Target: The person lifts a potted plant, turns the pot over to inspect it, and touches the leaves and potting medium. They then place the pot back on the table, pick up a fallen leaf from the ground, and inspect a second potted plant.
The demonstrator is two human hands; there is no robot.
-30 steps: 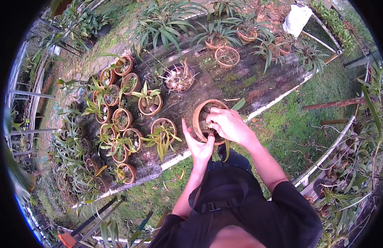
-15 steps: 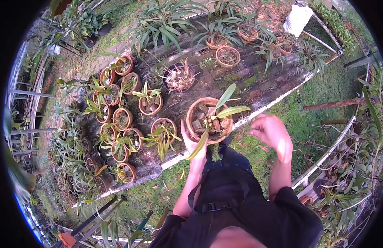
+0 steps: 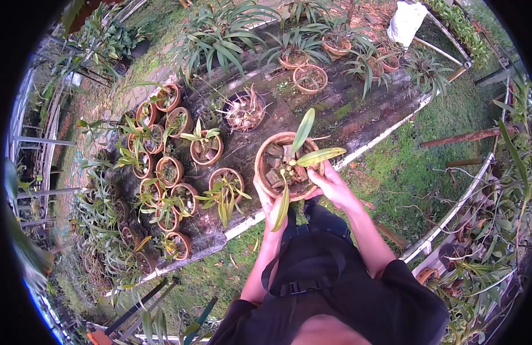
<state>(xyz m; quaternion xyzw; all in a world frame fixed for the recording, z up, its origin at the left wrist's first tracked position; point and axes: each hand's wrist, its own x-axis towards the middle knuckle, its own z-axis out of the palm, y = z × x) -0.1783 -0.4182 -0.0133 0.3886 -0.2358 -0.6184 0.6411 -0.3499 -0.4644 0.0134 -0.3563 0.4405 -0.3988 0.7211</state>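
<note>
A round clay pot (image 3: 262, 179) with a leafy plant (image 3: 320, 156) and brown chunks inside is held up at the table's near edge. My left hand (image 3: 273, 208) supports its lower left side, its fingers partly hidden beneath the pot and a drooping leaf. On the right side, my right hand (image 3: 333, 187) grips the pot, thumb at the rim. Just left of the held pot, a smaller potted plant (image 3: 226, 190) stands on the table.
The dark, mossy table (image 3: 358, 123) bears several small clay pots (image 3: 170, 171) at left, a dark bowl of bulbs (image 3: 244, 112) and spiky plants (image 3: 220, 37) behind. A white bag (image 3: 406, 23) is at the back right. Grass (image 3: 248, 253) lies below.
My right hand has moved left from the open air onto the pot's right side and taken hold of it. The pot has shifted slightly left, still in my left hand.
</note>
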